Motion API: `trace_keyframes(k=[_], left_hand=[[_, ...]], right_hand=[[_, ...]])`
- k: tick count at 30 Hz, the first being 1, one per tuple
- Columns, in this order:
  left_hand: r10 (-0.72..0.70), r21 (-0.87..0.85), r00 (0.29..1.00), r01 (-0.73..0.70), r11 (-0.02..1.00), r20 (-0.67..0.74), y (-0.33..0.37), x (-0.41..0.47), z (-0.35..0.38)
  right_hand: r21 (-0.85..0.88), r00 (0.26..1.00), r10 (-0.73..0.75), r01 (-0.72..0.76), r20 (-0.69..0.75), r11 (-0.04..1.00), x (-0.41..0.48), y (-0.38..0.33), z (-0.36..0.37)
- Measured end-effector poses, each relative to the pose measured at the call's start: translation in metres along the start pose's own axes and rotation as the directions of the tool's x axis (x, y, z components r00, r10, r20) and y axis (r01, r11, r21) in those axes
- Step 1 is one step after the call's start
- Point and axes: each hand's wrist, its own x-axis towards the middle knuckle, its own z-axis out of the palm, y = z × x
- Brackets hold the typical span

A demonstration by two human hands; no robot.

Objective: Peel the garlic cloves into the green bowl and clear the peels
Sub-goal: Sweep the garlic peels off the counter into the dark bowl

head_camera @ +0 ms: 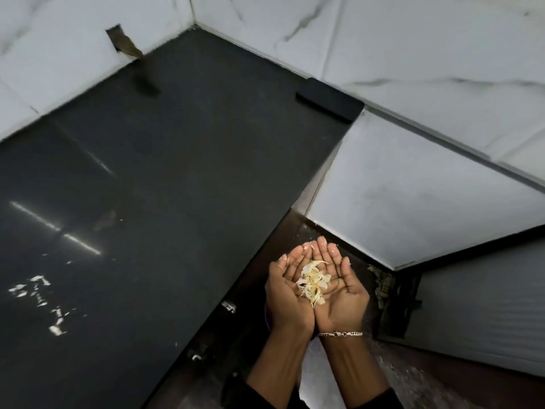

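A: As the head view shows the left hand [287, 290] and right hand [342, 287] cupped together, palms up, fingers relaxed, cradling the peels [314, 280], it looks like the clearing step.

B: Agreed, just off the counter's [177, 172] right edge. Next they need somewhere to tip them; nothing such shows. Scraps [44, 299] remain near left; no green bowl in sight.

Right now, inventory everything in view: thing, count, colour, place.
garlic peels: one pile, pale yellow-white, in the cupped palms
loose peels: several scraps, white, countertop lower left
countertop: one, black, left and centre
flat block: one, black, counter's back edge by wall
wall tiles: several, white marble, behind counter
bracelet: one, silver, right wrist
left hand: one, cupped palm up, carrying peels
right hand: one, cupped palm up, against the left
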Motion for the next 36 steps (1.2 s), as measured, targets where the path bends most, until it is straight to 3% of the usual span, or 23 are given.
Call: trace_keyframes(k=[14,27,32,36], left_hand=[[-0.080,0.143,0.979,0.108,0.984,-0.186,-0.119,0.167,-0.123],[-0.104,0.180,0.962,0.152,0.972,-0.251,-0.197,0.296,-0.207],[-0.093,0.264,0.971,0.151,0.953,-0.222,-0.220,0.333,-0.230],[-0.003,0.453,0.984,0.084,0.887,-0.177,-0.230,0.347,-0.251]], right_hand=[[0.031,0.962,0.008,0.000,-0.271,1.000,0.121,0.032,-0.198],[0.059,0.937,0.014,0.007,-0.350,0.998,0.229,0.072,-0.339],[-0.046,0.917,-0.009,-0.010,-0.399,0.999,0.262,0.079,-0.379],[-0.277,0.892,-0.126,0.001,-0.433,0.961,0.285,0.087,-0.405]])
